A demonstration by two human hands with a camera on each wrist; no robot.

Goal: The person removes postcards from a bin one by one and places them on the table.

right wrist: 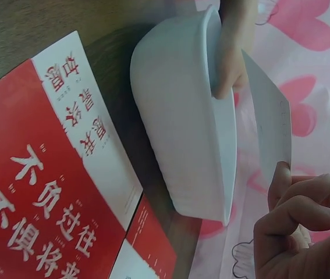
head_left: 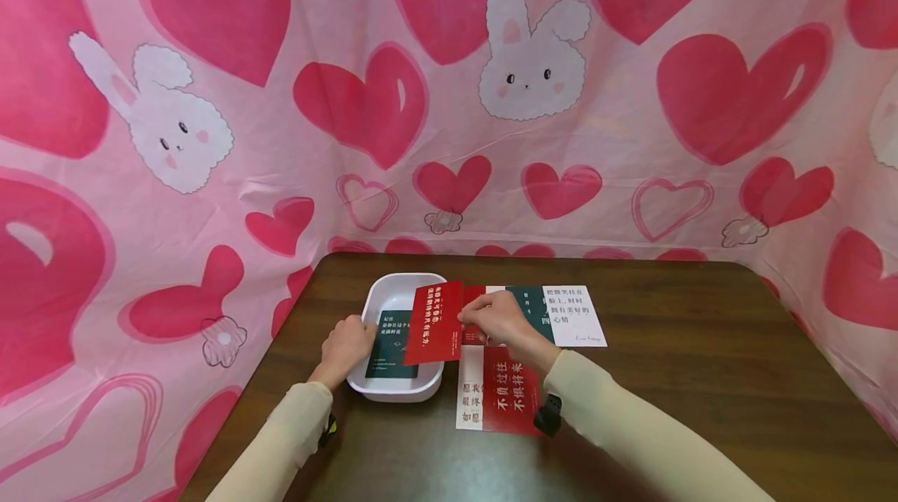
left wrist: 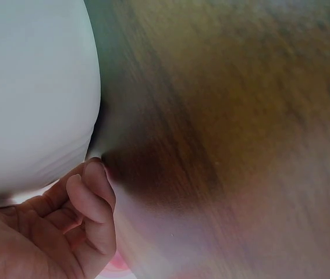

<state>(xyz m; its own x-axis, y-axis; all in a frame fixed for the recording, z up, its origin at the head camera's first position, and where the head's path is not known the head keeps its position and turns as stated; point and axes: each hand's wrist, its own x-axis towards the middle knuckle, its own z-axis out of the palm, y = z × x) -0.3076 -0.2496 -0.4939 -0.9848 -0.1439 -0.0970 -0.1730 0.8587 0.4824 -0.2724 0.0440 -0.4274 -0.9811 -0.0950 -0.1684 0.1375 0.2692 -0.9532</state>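
A white plastic basin [head_left: 400, 391] stands on the table with a dark green postcard [head_left: 389, 350] lying in it. At its left side, my left hand [head_left: 348, 348] holds the rim; curled fingers show beside the outer wall in the left wrist view [left wrist: 66, 226]. My right hand [head_left: 507, 323] pinches a red postcard [head_left: 431, 324] with white writing by its right edge. That card is tilted above the right part of the basin, partly covering the green one. In the right wrist view its pale back [right wrist: 272, 125] faces the camera.
Right of the basin, several postcards lie side by side and overlapping on the brown wooden table [head_left: 673, 377]: a white one [head_left: 577, 316], a dark green one [head_left: 529, 301] and a red one [head_left: 510, 393] with a white strip. A pink heart-patterned cloth [head_left: 449, 128] hangs behind and beside the table.
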